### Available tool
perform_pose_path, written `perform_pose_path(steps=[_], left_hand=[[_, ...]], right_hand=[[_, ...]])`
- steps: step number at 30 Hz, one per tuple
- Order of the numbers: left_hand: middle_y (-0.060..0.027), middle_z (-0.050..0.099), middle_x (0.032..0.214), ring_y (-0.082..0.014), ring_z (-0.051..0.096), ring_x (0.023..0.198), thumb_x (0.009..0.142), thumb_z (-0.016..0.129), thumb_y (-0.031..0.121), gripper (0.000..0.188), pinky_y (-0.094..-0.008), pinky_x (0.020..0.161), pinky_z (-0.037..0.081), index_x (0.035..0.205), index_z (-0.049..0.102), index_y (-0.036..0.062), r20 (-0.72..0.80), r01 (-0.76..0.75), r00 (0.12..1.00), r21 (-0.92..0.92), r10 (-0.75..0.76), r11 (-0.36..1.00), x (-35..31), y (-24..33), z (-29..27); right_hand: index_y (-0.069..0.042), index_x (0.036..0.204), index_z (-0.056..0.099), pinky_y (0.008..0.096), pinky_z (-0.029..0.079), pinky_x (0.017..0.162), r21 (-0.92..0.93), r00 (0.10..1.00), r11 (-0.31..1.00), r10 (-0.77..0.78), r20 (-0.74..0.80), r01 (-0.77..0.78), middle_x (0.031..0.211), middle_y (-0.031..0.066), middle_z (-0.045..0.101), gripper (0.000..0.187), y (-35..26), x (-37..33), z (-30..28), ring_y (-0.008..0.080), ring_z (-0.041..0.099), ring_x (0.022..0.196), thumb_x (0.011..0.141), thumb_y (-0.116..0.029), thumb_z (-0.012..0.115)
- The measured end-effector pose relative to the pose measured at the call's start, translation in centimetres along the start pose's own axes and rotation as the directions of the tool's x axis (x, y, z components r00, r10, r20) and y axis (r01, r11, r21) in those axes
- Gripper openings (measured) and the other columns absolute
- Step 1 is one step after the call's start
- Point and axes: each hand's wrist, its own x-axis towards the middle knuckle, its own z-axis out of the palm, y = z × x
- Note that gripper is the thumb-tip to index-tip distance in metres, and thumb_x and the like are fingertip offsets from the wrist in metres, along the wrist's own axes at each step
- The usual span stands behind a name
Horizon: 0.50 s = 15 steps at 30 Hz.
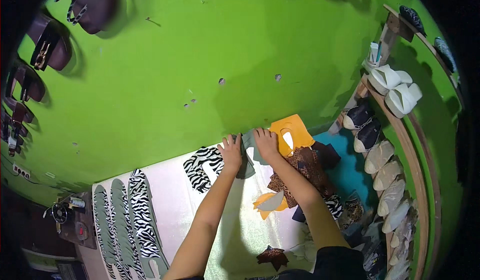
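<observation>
At the far edge of the pale table [235, 230], against the wall, both hands rest on grey-green cut sheet pieces [246, 167] with an opening between them. My left hand [231, 155] lies over their left side, fingers spread. My right hand [266, 142] lies on their right side, fingers stretched forward and slightly apart; its thumb is hidden. Left of my left hand is a zebra-striped cut piece [197, 170]. An orange-yellow piece [295, 127] with a cut-out lies just beyond my right hand. Leopard-print pieces [305, 165] are heaped beside my right forearm.
Rows of zebra-striped and grey-green strips [142, 215] lie at the table's left. Nearer lie orange scraps [270, 202] and a dark brown piece [272, 256]. A wooden rack [400, 130] with white sandals [395, 87] and other shoes stands right. Footwear [52, 42] hangs on the green wall [165, 70].
</observation>
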Motion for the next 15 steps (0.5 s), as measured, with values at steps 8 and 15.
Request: perform_pose_path(steps=[8,15], left_hand=[[-0.0084,0.038,0.126,-0.0284,0.035,0.114,0.061,0.072,0.025,0.06,-0.0507,0.088,0.03,0.113,0.044,0.0166,-0.074,-0.025,0.997,0.083,0.032,0.996,-0.7,-0.4,0.4],[-0.0063,0.045,0.117,-0.0251,0.038,0.114,0.075,0.054,0.014,0.033,-0.0503,0.089,0.026,0.107,0.047,0.0138,-0.225,-0.205,0.948,0.098,0.223,0.974,-3.2,-2.2,-0.1]], right_hand=[[-0.011,0.087,0.055,0.0361,0.034,0.073,0.102,0.994,0.995,0.009,-0.104,0.002,0.089,0.0033,0.05,0.016,-0.3,0.2,-1.0,0.0197,0.047,0.088,0.071,-0.014,0.054],[-0.01,0.081,0.055,0.0373,0.034,0.077,0.286,0.963,0.947,-0.073,-0.26,0.149,0.087,0.0047,0.051,0.012,0.6,-0.6,-3.6,0.0203,0.048,0.088,0.069,-0.01,0.054]])
